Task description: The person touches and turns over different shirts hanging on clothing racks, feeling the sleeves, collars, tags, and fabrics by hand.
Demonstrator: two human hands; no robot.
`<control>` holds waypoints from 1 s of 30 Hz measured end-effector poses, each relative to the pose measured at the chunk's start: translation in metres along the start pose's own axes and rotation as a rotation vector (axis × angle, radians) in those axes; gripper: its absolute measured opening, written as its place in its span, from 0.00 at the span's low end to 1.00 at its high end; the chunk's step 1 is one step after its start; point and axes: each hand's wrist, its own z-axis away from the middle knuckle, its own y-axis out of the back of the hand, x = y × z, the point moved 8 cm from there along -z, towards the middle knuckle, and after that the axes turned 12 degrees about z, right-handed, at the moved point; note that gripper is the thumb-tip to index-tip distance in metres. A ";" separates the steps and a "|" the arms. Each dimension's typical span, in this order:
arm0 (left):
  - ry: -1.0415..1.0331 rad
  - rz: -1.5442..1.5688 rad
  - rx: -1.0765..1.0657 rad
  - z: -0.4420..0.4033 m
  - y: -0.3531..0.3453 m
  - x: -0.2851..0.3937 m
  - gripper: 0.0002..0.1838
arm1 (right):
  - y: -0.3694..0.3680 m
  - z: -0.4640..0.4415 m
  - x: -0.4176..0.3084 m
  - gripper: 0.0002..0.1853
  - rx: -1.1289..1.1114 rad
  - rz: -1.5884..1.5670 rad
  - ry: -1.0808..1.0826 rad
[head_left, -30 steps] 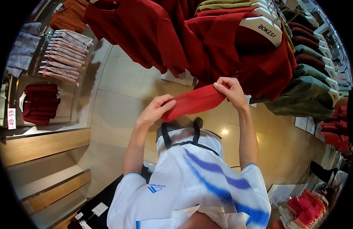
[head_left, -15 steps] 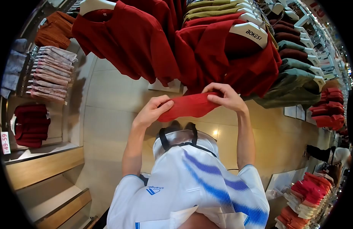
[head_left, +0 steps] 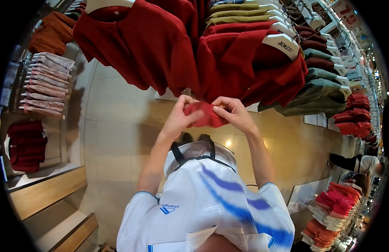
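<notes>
A piece of red fabric is bunched between my two hands, just below the hanging red garments. Its upper edge meets my fingers, and I cannot tell whether it is a sleeve or hem of one of them. My left hand is closed at the fabric's left side, its thumb blurred across the front. On the other side my right hand pinches the fabric between thumb and fingers. Directly beyond hang a red top and another red garment on a white hanger lettered BOKESI.
Olive garments and dark green ones hang on the same rack. At left are patterned clothes and wooden-edged shelves. Pink and red clothes hang lower right, near another person. Tiled floor lies below.
My hands have drawn closer together, and the red fabric stretched between them is now shorter and more gathered. The right hand has shifted left and slightly down.
</notes>
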 end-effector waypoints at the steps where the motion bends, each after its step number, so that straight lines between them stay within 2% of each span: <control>1: 0.070 -0.040 -0.022 0.002 -0.010 0.004 0.25 | -0.001 -0.001 0.000 0.08 0.035 0.052 0.011; 2: 0.070 -0.037 -0.027 -0.001 -0.013 0.000 0.25 | -0.001 -0.003 -0.001 0.08 0.071 0.104 0.021; 4: -0.147 -0.129 0.037 -0.005 -0.013 0.009 0.23 | -0.004 -0.005 -0.001 0.08 0.075 0.145 0.030; 6: -0.109 -0.067 0.000 -0.005 -0.014 0.007 0.22 | 0.001 -0.006 -0.001 0.10 0.194 0.162 0.045; 8: -0.006 0.011 -0.030 -0.004 -0.014 0.003 0.20 | -0.001 -0.002 -0.005 0.10 0.223 0.209 0.003; 11: -0.080 0.009 -0.103 -0.004 -0.014 0.008 0.19 | -0.005 0.000 0.003 0.12 0.280 0.235 -0.025; 14: -0.011 0.069 -0.138 0.000 -0.013 0.006 0.18 | -0.013 0.002 0.012 0.12 0.328 0.171 -0.010; 17: -0.006 -0.025 -0.114 0.001 -0.001 0.000 0.18 | -0.012 0.004 0.011 0.11 0.372 0.097 -0.003; 20: 0.042 0.014 -0.153 0.002 0.011 0.003 0.18 | 0.001 0.009 0.002 0.10 0.420 0.002 0.024; 21: 0.043 -0.105 -0.169 0.000 0.025 -0.003 0.16 | 0.009 0.010 0.004 0.10 0.433 0.019 0.027; 23: 0.074 -0.055 -0.146 0.000 0.036 -0.008 0.15 | 0.021 0.011 0.007 0.10 0.449 0.011 0.034; 24: 0.101 -0.001 -0.118 0.000 0.045 -0.012 0.14 | 0.026 0.011 0.005 0.10 0.454 -0.011 0.039; 26: 0.111 -0.115 -0.167 -0.007 0.070 -0.039 0.13 | 0.030 0.010 -0.002 0.10 0.447 -0.089 0.042; 28: 0.127 0.038 -0.144 -0.011 0.068 -0.046 0.11 | 0.036 0.008 0.004 0.11 0.460 -0.180 0.042; 30: 0.165 0.143 -0.123 -0.011 0.050 -0.049 0.11 | 0.044 0.007 0.007 0.10 0.493 -0.129 0.027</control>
